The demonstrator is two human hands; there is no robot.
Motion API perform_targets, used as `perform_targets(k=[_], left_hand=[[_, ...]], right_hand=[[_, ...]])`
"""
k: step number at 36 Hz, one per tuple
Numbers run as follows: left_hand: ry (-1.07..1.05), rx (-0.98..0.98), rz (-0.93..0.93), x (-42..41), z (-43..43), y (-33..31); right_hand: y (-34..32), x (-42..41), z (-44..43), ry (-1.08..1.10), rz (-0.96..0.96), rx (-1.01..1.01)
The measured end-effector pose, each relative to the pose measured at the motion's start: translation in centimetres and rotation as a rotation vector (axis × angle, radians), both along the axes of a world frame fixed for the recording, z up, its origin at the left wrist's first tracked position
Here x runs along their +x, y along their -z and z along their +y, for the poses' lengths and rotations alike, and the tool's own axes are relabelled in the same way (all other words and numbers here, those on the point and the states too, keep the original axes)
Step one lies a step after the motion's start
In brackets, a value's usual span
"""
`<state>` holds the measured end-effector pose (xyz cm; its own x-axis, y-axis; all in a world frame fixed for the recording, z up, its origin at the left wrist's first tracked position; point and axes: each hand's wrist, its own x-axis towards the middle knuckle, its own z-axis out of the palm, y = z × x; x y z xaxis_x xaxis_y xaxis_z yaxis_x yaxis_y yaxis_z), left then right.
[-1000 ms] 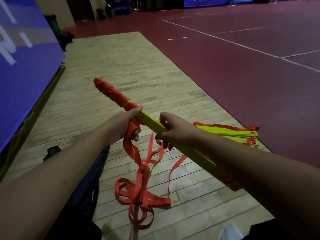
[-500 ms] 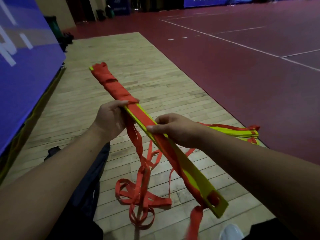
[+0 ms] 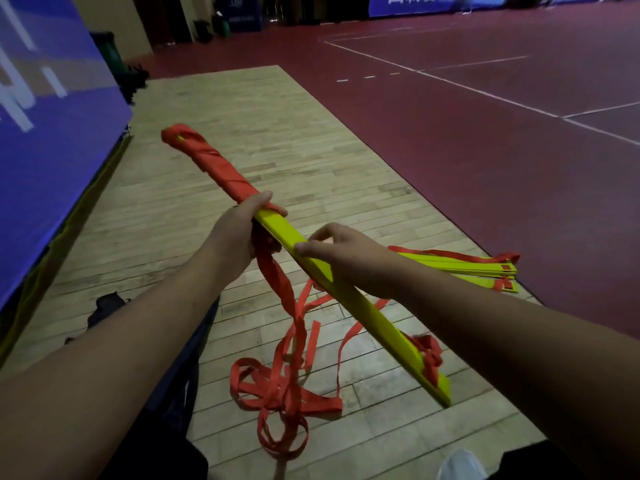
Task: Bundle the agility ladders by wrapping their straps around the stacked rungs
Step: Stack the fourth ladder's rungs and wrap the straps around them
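Yellow rung stack (image 3: 278,232), diag. far-left to near-right

yellow rungs (image 3: 280,230): stacked, tilted, far end wrapped | red straps (image 3: 287,393): loose, tangled below

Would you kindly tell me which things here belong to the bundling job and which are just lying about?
Job: stacked rungs, red strap, left hand, right hand, second ladder.
Lying about: dark bag, green bin, blue banner.
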<state>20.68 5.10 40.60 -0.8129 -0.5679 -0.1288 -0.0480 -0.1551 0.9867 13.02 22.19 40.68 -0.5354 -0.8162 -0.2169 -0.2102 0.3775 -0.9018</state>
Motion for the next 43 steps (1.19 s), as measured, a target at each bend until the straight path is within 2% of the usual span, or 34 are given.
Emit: perform_targets(k=[6,9,12,14,16,19,21,25,28,31,35,38,40,43], left_hand=[[-0.024,0.077,0.009,-0.2,-0.8,0.4],[0.148,-0.033,-0.172,0.7,-0.7,0.4],[0.3,-0.18,-0.32,1.2,-0.1,0.5],[0.275,-0.142,-0.277,1.0,0.5,0.5],[0.182,-0.093,-0.222,0.7,0.9,0.5],[0.105,0.069,-0.095,0.6,0.7,0.2],[0.136,0.055,-0.024,0.6,0.2,-0.1],[0.139,0.024,0.054,0.6,-0.6,-0.2],[0.123,0.057,0.073,0.6,-1.0,-0.2],[0.126,-0.059,-0.038,0.6,-1.5,0.1],[0.217,-0.228,-0.303,0.9,-1.0,0.6],[0.179,-0.177,-0.283,0.7,-0.3,1.0],[0.151,-0.089,-0.19,0.7,-0.1,0.9],[0.128,0.058,-0.006,0.7,-0.3,0.0]], right_hand=[[-0.4,0.1,0.5,-0.122,-0.134,-0.136],[-0.6,0.2,0.5,-0.082,-0.203,-0.203],[-0.3,0.2,0.3,-0.061,0.145,-0.076],[0.0,0.1,0.0,-0.084,0.341,0.005],[0.1,0.2,-0.1,-0.089,0.384,0.005],[-0.1,0.1,-0.1,-0.009,0.231,-0.047],[-0.4,0.0,0.1,0.025,0.062,-0.033],[-0.6,0.2,0.8,-0.152,-0.343,-0.027],[-0.6,0.5,1.0,-0.233,-0.485,-0.149],[-0.5,0.5,0.8,-0.154,-0.388,-0.173],[0.4,0.2,0.4,-0.071,0.09,-0.058],[0.5,0.2,-0.1,-0.073,0.239,0.016],[0.5,0.3,-0.2,-0.075,0.215,0.018],[0.3,0.4,-0.1,-0.047,-0.006,-0.043]])
